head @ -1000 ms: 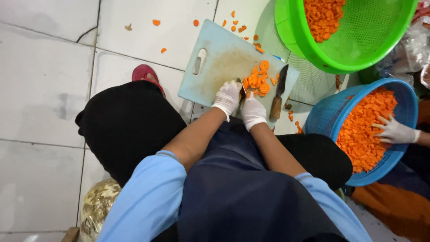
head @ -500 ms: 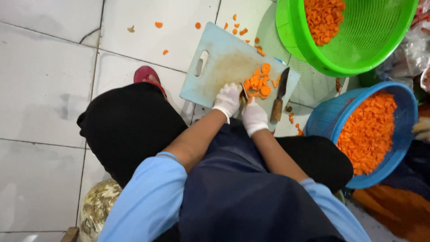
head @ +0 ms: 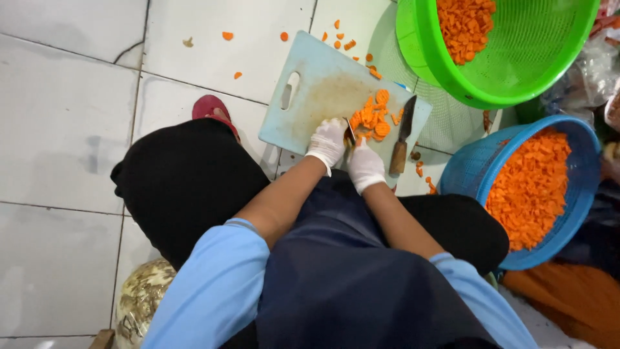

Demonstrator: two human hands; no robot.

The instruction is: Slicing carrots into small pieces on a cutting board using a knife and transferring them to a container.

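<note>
Both of my hands wear white gloves and meet at the near edge of a light blue cutting board point(head: 316, 90) on the tiled floor. My left hand point(head: 327, 142) presses down with curled fingers on a carrot point(head: 354, 121) that it mostly hides. My right hand point(head: 365, 166) grips a small knife point(head: 349, 132), and the blade stands between the two hands. A heap of carrot slices point(head: 374, 116) lies just beyond the blade. A second knife point(head: 402, 137) with a wooden handle lies loose on the board's right edge.
A green basket point(head: 426, 45) of cut carrot stands at the top right. A blue basket point(head: 465, 174), also full, sits right of my knee. Stray carrot bits point(head: 227, 35) dot the white tiles beyond the board. A red sandal point(head: 210, 106) shows by my left knee.
A co-worker's gloved hand that rested in the blue basket one second ago is gone. My hands stay together at the board, cutting in place.
</note>
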